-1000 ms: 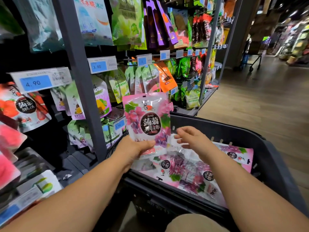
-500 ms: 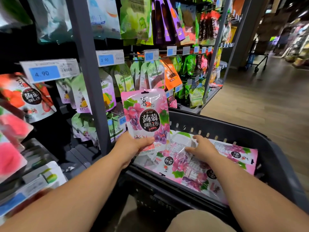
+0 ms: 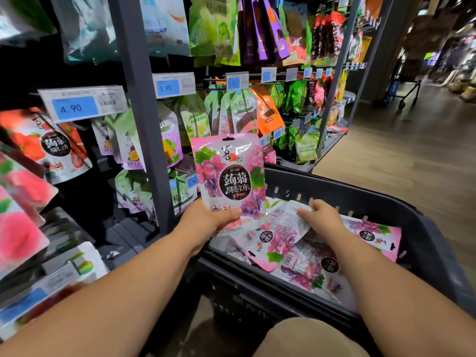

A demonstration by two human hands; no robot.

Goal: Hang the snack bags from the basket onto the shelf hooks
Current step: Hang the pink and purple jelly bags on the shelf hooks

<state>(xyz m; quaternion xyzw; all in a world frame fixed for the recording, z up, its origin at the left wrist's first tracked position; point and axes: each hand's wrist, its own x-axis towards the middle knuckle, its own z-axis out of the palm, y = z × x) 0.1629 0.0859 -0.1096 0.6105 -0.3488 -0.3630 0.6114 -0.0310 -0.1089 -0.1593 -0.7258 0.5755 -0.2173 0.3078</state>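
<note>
Snack bag (image 3: 229, 181) in pink with a grape print stands upright in the left hand (image 3: 206, 222), above the near-left corner of the dark basket (image 3: 334, 186) and just in front of the grey shelf post (image 3: 139, 99). The hand pinches it at the bottom edge, with the thumb laid across the front and the fingers hidden behind. That low grip probably leaves the top free, since the hang hole (image 3: 228, 138) sits in the middle of the upper edge and has to meet a hook. The bag's long axis runs almost straight up, the printed face looks back toward the person, and the hole end points up at the shelf hooks (image 3: 213, 80). It is not yet on any of them. The right hand (image 3: 322, 220) is down in the basket on a loose bag (image 3: 288, 222) that lies back side up. Its thumb rests on top and its fingers bend over the far edge, so it appears to be pinching that bag, likely the next one to hang. The other pink bags (image 3: 371, 234) lie flat in a heap, their long axes pointing different ways and some print reading upside down. On the left, a red-print bag (image 3: 51, 148) hangs under the 4.90 price tag (image 3: 74, 108), top up and face out, which is probably how the held one should end up.
</note>
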